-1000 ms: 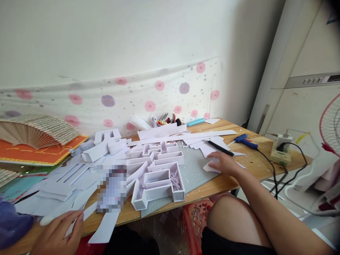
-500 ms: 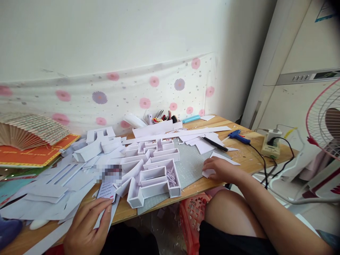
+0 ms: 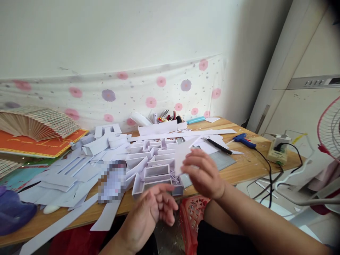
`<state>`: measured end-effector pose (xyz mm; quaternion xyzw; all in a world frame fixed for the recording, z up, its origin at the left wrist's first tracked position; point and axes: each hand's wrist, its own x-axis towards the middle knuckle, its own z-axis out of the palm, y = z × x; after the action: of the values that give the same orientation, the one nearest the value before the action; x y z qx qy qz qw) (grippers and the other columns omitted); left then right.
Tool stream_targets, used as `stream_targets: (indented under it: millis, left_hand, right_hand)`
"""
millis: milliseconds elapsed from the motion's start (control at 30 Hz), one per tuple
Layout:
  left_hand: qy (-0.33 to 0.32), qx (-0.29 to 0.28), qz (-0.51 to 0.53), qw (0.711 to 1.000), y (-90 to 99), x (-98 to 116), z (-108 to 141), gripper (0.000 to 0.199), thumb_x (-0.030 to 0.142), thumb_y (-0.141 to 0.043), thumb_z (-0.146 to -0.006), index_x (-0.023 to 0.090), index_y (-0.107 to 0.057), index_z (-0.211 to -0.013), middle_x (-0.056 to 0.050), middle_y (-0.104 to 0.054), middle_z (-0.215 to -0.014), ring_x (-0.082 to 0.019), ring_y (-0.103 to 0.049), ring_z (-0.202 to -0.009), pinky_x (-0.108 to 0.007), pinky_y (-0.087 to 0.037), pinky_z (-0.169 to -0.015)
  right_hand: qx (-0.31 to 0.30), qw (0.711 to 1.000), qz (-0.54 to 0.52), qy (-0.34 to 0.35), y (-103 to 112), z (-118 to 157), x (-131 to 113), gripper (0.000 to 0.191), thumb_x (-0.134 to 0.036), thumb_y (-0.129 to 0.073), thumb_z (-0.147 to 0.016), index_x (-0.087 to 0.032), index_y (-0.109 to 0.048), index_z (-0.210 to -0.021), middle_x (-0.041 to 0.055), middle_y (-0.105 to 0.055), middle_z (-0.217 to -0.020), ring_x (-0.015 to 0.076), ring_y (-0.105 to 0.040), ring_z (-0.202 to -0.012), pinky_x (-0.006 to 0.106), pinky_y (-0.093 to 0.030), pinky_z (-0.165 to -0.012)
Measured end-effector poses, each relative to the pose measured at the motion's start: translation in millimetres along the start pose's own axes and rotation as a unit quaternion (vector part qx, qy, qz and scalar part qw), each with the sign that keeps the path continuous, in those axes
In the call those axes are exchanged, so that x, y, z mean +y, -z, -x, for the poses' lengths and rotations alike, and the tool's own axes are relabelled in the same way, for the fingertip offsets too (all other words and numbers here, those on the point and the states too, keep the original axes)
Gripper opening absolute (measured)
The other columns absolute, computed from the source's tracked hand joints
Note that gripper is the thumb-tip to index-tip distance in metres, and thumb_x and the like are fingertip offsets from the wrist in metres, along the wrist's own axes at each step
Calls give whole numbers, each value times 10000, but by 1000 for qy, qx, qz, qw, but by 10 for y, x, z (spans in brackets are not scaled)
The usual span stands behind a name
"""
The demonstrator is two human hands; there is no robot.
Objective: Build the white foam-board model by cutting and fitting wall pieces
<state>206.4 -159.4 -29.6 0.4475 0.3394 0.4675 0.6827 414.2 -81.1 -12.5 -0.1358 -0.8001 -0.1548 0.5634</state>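
Observation:
My right hand (image 3: 203,173) is raised over the front of the table, pinching a flat white piece of foam board or card (image 3: 183,154). My left hand (image 3: 152,209) hovers just in front of the table edge, its fingers apart and loosely bent, with nothing in it. Behind both hands stands a white model of joined open-topped boxes (image 3: 158,171); the raised piece hides part of its right side. One box contains thin white offcuts (image 3: 174,177). Under the model lies a grey cutting mat (image 3: 223,160). A phone (image 3: 113,180), partly pixelated, rests left of the model.
White sheets and strips (image 3: 58,180) pile up on the left beside a folding fan (image 3: 39,122). A black cutter knife (image 3: 219,146), a blue glue gun (image 3: 244,141) and a power strip (image 3: 277,152) with cables are at the right. A red plastic stool (image 3: 190,212) stands below.
My right hand has lifted the white piece from the table edge and moved left with it. My left hand has left the phone and moved right. The view has shifted slightly.

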Motion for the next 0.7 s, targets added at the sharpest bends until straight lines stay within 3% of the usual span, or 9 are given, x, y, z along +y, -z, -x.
stream_targets:
  millis: [67,167,233,267,300,367,400,567,700]
  left_hand:
    - [11,4,63,998,-53,110,-164,600,696,-620,-677,181,-693,-975,-67,-666,-734,-162,-578,-533,-287,-476,-495]
    - [-42,120,79,989,38,254,-363,403,492,-761,-644,179,-686,-888,-35,-672,-742,-141,-575,-567,-257,-465,-520]
    - [-78,192,51,977,167,338,-479,352,388,-804,-614,176,-675,-863,-14,-673,-727,-127,-568,-580,-237,-446,-528]
    - [-90,217,28,972,235,376,-538,351,370,-814,-602,171,-670,-853,-3,-664,-697,-119,-557,-565,-230,-432,-518]
    - [-95,235,0,967,300,410,-601,357,368,-821,-590,164,-669,-841,6,-653,-660,-114,-543,-542,-227,-417,-505]
    - [-88,238,-57,966,402,459,-735,382,374,-828,-567,142,-677,-830,0,-651,-632,-120,-545,-532,-238,-415,-509]
    - [-81,228,-80,967,437,471,-804,394,377,-828,-560,131,-683,-832,-12,-663,-642,-131,-559,-545,-249,-426,-525]
    - [-89,204,-104,969,474,410,-1070,411,332,-838,-528,127,-696,-855,-58,-723,-780,-176,-629,-668,-288,-468,-639]
    - [-96,207,-94,969,466,338,-1114,424,301,-843,-513,132,-697,-874,-60,-732,-818,-183,-642,-704,-293,-473,-677]
  right_hand:
    - [-4,996,-37,75,-170,-70,-199,146,-222,-542,-891,-259,-644,-989,36,-662,-947,191,-590,-1027,428,-447,-1012]
    - [-40,989,-44,135,-390,-68,-136,120,-229,-586,-869,-259,-659,-960,18,-664,-980,172,-565,-1080,382,-424,-1037]
    - [-92,992,-1,90,-461,-27,214,210,-261,-542,-892,-263,-646,-1075,44,-656,-1074,192,-542,-1124,394,-439,-1003]
    - [-125,991,49,7,-461,1,460,245,-293,-506,-909,-247,-640,-1110,71,-648,-1101,211,-540,-1123,414,-445,-983]
    - [-166,972,116,-123,-437,37,728,283,-317,-474,-920,-217,-637,-1128,103,-639,-1118,231,-532,-1131,423,-444,-971]
    - [-272,839,254,-397,-324,140,1247,360,-362,-393,-950,-209,-605,-1197,121,-602,-1199,246,-483,-1200,420,-411,-991]
    - [-286,801,278,-446,-248,213,1461,379,-339,-389,-946,-167,-600,-1209,159,-588,-1218,273,-476,-1209,433,-401,-988]
    - [-347,683,307,-565,56,726,1880,338,-193,-481,-840,-86,-645,-1116,231,-613,-1144,352,-542,-1104,481,-446,-864]
    - [-367,657,307,-582,116,977,1877,340,-120,-439,-831,-81,-665,-1081,238,-605,-1155,374,-550,-1108,478,-453,-838]
